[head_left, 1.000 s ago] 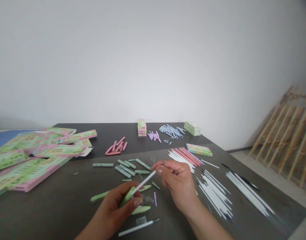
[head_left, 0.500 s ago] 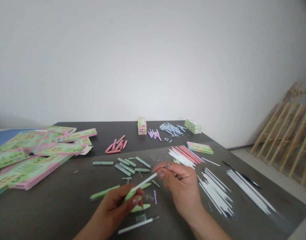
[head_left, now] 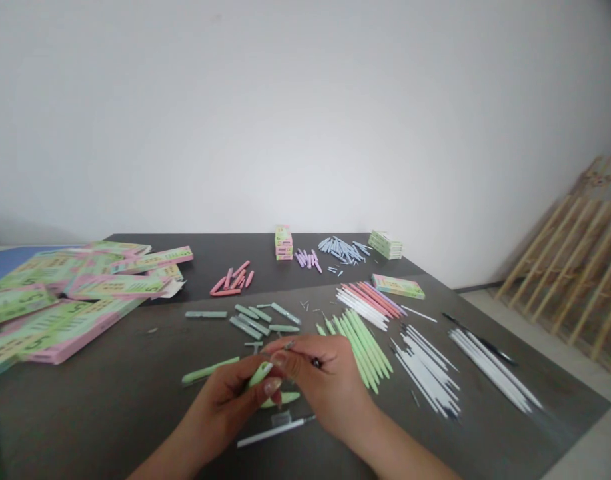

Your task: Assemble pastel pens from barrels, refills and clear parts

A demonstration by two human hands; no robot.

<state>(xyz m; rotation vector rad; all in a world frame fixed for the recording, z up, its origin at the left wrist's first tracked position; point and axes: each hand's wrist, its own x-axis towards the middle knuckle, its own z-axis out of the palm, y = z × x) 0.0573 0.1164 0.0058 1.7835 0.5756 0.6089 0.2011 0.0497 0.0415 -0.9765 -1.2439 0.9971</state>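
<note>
My left hand (head_left: 235, 397) is closed round a light green pen barrel (head_left: 259, 375), its end tilted up to the right. Against it, my right hand (head_left: 320, 373) pinches a small metallic tip (head_left: 288, 345) between thumb and fingers. The white refill is mostly hidden in the barrel and behind my fingers. Below my hands lie a green pen part (head_left: 285, 399), a small clear piece (head_left: 281, 418) and a white refill with a dark end (head_left: 270, 435). Another green barrel (head_left: 210, 371) rests left of my left hand.
Green barrels (head_left: 362, 347) and white refills (head_left: 430, 373) lie to the right. Dull green caps (head_left: 250, 325) are ahead, with pink caps (head_left: 232, 280) and blue parts (head_left: 342, 249) farther back. Printed boxes (head_left: 85, 327) pile up at left. A bamboo rack (head_left: 570, 260) stands at far right.
My right hand has moved left and down to meet my left hand. The white refill that stuck out of the green barrel is now mostly out of sight. Green barrels at right are uncovered.
</note>
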